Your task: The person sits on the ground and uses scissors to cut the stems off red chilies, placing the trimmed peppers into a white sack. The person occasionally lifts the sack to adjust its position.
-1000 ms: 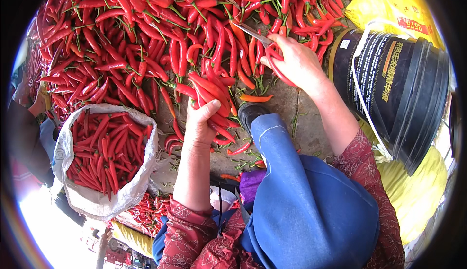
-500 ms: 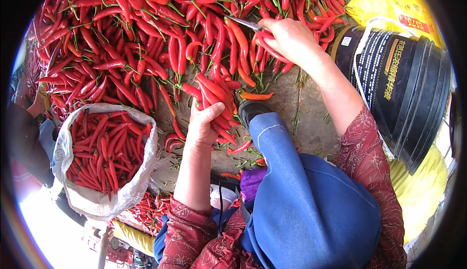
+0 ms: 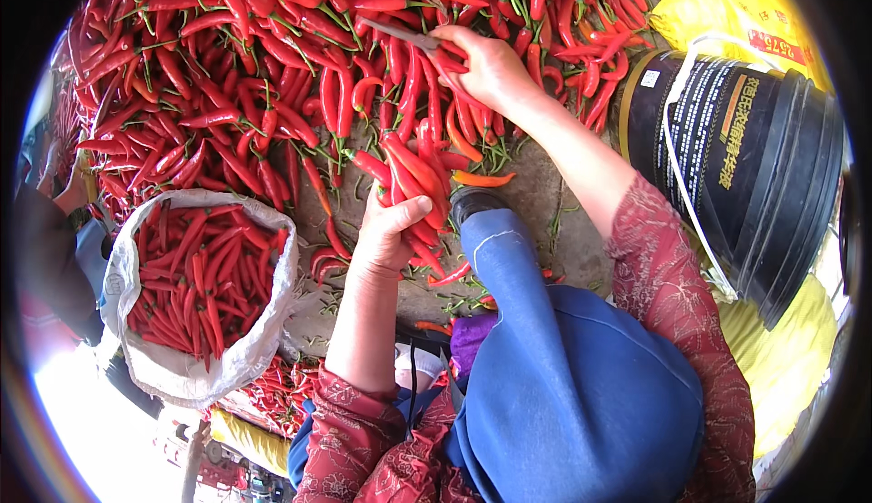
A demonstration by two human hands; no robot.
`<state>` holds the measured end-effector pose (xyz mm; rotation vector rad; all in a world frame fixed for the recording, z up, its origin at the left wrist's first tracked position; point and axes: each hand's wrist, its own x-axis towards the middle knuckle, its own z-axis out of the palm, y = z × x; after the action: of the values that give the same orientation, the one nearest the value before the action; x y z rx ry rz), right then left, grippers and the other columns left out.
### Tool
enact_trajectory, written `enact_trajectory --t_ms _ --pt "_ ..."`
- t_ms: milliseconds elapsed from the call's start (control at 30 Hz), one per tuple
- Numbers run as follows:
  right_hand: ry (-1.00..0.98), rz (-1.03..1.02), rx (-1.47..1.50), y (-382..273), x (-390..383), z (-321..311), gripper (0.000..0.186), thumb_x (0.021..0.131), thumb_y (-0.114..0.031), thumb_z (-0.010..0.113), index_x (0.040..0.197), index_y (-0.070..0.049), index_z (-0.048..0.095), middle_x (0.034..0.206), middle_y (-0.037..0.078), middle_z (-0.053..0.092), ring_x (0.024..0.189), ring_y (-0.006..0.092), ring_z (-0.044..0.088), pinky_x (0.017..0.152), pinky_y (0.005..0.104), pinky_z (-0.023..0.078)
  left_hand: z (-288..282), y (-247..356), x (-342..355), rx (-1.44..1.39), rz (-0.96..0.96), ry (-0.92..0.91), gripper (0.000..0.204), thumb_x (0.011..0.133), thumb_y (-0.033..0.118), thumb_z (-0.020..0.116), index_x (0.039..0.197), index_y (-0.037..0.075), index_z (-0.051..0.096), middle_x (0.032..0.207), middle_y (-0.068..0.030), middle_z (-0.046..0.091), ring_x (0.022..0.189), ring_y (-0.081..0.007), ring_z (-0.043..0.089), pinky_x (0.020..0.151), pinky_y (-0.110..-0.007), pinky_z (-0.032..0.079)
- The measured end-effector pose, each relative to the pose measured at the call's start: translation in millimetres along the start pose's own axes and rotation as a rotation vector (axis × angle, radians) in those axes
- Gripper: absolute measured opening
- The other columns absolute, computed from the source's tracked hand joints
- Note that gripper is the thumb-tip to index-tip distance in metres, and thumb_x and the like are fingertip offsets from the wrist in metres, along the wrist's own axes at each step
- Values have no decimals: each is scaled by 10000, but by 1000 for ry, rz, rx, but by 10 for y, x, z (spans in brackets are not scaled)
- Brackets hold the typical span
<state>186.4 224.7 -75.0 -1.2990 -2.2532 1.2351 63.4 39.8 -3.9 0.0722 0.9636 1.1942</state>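
My left hand (image 3: pixel 386 230) is closed round a bunch of red chili peppers (image 3: pixel 413 176), thumb across them, at the near edge of a big heap of red chilies (image 3: pixel 300 39) with green stems. Over the heap, my right hand (image 3: pixel 490 71) grips a pair of scissors (image 3: pixel 409 34) with red handles. Their dark blades point left above the chilies and look nearly together, though motion blurs them. A lone orange chili (image 3: pixel 483 179) lies on the ground just right of the bunch.
At left stands a white woven sack (image 3: pixel 127 308) filled with chilies. A black bucket (image 3: pixel 727 158) lies tipped at right, below a yellow bag (image 3: pixel 727 8). My blue-covered leg (image 3: pixel 509 249) and dark shoe reach toward the heap. Cut stems litter the concrete. Another person's limb shows far left.
My right hand has moved left and a little farther away with the scissors. The left hand still holds its bunch, nearly in the same place.
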Motion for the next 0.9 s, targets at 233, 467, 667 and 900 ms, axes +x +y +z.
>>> enact_trajectory --t_ms 233,467,667,900 --pt "-318 124 647 -532 -622 -213 449 805 47 618 1221 -33 470 913 24 587 835 84 556 771 238 491 72 29 -57 -59 -46 32 732 601 183 756 1242 29 437 1020 -81 573 930 -177 554 833 -305 444" --pt "-438 342 936 -527 -740 -75 452 854 80 487 1276 -72 437 1010 53 554 847 110 568 724 207 491 -82 -48 -210 -218 -189 -31 721 593 122 730 1236 29 418 1037 -91 578 925 -221 578 821 -334 478" --pt "-271 254 593 -584 -777 -136 518 800 36 606 1285 -13 430 905 1 584 829 77 555 779 222 444 -256 372 -414 -9 -15 101 735 562 126 733 1227 8 444 1057 -75 589 949 -204 582 865 -312 458" --pt "-268 428 668 -497 -899 -94 576 779 51 591 1318 -55 421 818 -19 555 735 36 520 668 171 411 -1355 2078 -1436 1310 -91 789 518 618 94 753 1102 57 573 869 -34 630 739 -113 584 693 -260 482"
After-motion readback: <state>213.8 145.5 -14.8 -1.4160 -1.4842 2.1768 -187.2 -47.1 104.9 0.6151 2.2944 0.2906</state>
